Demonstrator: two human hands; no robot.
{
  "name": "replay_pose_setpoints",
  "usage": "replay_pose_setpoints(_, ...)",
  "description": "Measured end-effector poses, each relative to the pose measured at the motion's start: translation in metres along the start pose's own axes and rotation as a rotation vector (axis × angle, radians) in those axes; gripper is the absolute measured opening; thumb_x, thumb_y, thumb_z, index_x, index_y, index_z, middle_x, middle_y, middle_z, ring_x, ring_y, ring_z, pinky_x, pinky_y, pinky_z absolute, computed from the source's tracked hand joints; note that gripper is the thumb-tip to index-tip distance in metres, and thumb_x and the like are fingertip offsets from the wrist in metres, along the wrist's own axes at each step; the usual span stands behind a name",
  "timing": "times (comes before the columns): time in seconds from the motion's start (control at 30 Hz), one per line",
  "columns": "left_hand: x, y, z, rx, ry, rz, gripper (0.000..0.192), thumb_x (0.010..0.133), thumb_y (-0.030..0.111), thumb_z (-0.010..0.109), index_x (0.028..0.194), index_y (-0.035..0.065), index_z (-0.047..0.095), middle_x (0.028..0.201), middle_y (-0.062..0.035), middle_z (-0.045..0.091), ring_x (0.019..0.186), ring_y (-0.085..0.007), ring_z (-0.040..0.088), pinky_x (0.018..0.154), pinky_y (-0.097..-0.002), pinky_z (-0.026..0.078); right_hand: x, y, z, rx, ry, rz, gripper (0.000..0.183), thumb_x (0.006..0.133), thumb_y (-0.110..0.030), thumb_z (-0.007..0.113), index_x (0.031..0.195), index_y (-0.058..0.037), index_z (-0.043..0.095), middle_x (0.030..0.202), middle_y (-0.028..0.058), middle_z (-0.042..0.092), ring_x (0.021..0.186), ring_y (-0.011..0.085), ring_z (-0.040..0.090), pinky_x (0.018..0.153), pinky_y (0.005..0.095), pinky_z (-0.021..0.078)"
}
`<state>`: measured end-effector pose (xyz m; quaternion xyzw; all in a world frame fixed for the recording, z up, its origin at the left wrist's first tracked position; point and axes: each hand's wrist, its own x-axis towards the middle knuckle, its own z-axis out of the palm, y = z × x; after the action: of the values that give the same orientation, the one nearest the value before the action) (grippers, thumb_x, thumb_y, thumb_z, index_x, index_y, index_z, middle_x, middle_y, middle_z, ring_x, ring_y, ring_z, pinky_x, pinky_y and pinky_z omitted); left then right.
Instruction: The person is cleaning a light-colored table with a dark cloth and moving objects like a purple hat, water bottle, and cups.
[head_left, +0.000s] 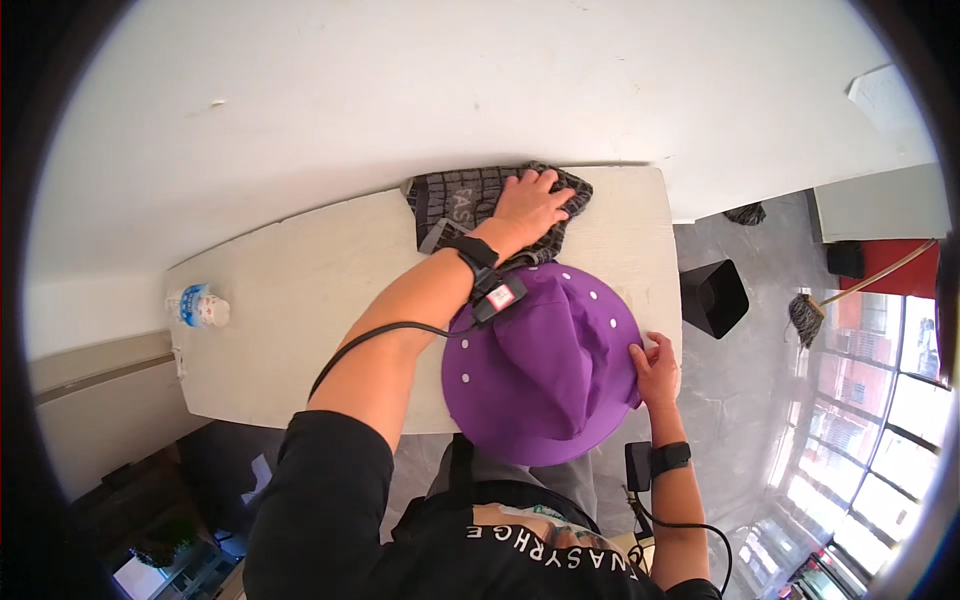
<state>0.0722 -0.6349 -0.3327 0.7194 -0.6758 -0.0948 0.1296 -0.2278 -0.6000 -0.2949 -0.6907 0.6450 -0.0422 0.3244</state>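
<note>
A dark grey checked towel (469, 199) lies bunched on the pale table (315, 300), at the edge against the wall. My left hand (531, 204) rests on it with fingers spread. A purple bucket hat (547, 360) with white dots around its brim lies nearer my body, overhanging the front edge of the table. My right hand (655, 367) pinches the right side of its brim between thumb and fingers. My left forearm and a wrist-worn device cover part of the hat's left side.
A plastic bottle with a blue label (196, 306) lies at the table's left end. On the floor to the right are a black bin (716, 298) and a mop (808, 319). The white wall (450, 82) borders the table's far edge. Cables run from both wrists.
</note>
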Motion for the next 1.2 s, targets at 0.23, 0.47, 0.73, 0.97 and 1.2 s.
replay_pose_setpoints(0.23, -0.092, -0.083, -0.027, 0.180, 0.143, -0.224, 0.034, 0.074, 0.025, 0.054, 0.107, 0.0181, 0.049, 0.102, -0.0097, 0.046, 0.089, -0.0287, 0.046, 0.069, -0.0430, 0.041, 0.008, 0.002, -0.014, -0.080, 0.058, -0.153, 0.019, 0.069, -0.013, 0.061, 0.086, -0.0066, 0.055, 0.074, 0.0069, 0.054, 0.067, 0.0187, 0.051, 0.061, 0.0304, 0.0408)
replay_pose_setpoints(0.47, -0.254, -0.202, -0.053, 0.456, 0.063, -0.791, 0.038, 0.081, 0.029, 0.045, 0.116, 0.0136, 0.041, 0.106, -0.0179, 0.042, 0.093, -0.0365, 0.043, 0.070, -0.0476, 0.042, -0.053, -0.095, -0.018, 0.066, -0.116, -0.705, 0.044, 0.059, -0.026, 0.069, 0.096, -0.0062, 0.054, 0.099, 0.0128, 0.050, 0.092, 0.0306, 0.044, 0.083, 0.0414, 0.0326)
replay_pose_setpoints(0.73, -0.181, -0.110, -0.046, 0.227, 0.049, -0.606, 0.038, 0.075, 0.023, 0.053, 0.111, 0.0144, 0.048, 0.098, -0.0171, 0.045, 0.089, -0.0353, 0.044, 0.073, -0.0427, 0.041, -0.023, -0.060, -0.007, 0.213, -0.060, -0.431, 0.018, 0.068, -0.008, 0.063, 0.083, -0.0019, 0.056, 0.067, 0.0087, 0.056, 0.058, 0.0175, 0.052, 0.054, 0.0268, 0.0414)
replay_pose_setpoints(0.97, -0.169, -0.049, -0.035, -0.025, 0.117, -0.375, 0.034, 0.072, 0.020, 0.059, 0.106, 0.0167, 0.054, 0.097, -0.0129, 0.045, 0.086, -0.0292, 0.045, 0.072, -0.0368, 0.041, 0.022, -0.100, -0.052, 0.715, 0.337, -0.161, 0.015, 0.077, -0.008, 0.055, 0.090, -0.0005, 0.052, 0.081, 0.0040, 0.054, 0.076, 0.0111, 0.048, 0.065, 0.0235, 0.0397)
replay_pose_setpoints(1.2, -0.213, -0.043, -0.036, 0.007, 0.170, -0.423, 0.033, 0.072, 0.022, 0.060, 0.104, 0.0151, 0.055, 0.093, -0.0127, 0.048, 0.084, -0.0293, 0.046, 0.071, -0.0368, 0.039, 0.040, -0.102, -0.037, 1.244, 0.144, 0.099, 0.028, 0.082, -0.012, 0.050, 0.107, -0.0040, 0.041, 0.102, 0.0088, 0.048, 0.087, 0.0192, 0.051, 0.068, 0.0333, 0.0444)
